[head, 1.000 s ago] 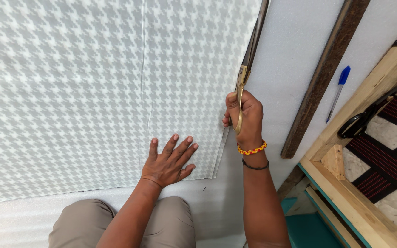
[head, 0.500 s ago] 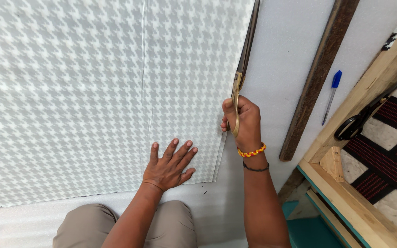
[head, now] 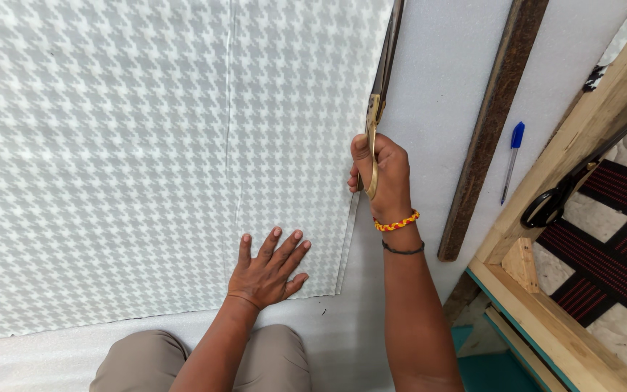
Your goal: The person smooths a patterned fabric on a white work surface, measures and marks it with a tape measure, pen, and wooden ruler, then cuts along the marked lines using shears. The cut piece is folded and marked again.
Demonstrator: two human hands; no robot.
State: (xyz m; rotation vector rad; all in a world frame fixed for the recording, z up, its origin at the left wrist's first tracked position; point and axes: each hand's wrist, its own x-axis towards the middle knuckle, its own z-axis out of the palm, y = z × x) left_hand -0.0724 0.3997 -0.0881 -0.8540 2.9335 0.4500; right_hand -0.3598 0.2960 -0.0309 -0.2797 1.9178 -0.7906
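A large sheet of grey-and-white houndstooth fabric lies spread over a white foam surface. My left hand rests flat on the fabric's near right corner, fingers spread. My right hand grips the brass handles of a big pair of scissors, whose dark blades run away from me along the fabric's right edge. A yellow-and-red bracelet and a dark band sit on my right wrist.
A long dark wooden strip lies on the foam right of the scissors, and a blue pen beyond it. A wooden frame with black scissors and red-black cloth stands at the right. My knees show below.
My right hand and the scissors have moved a little further along the fabric's right edge, away from me. The left hand stays pressed on the fabric.
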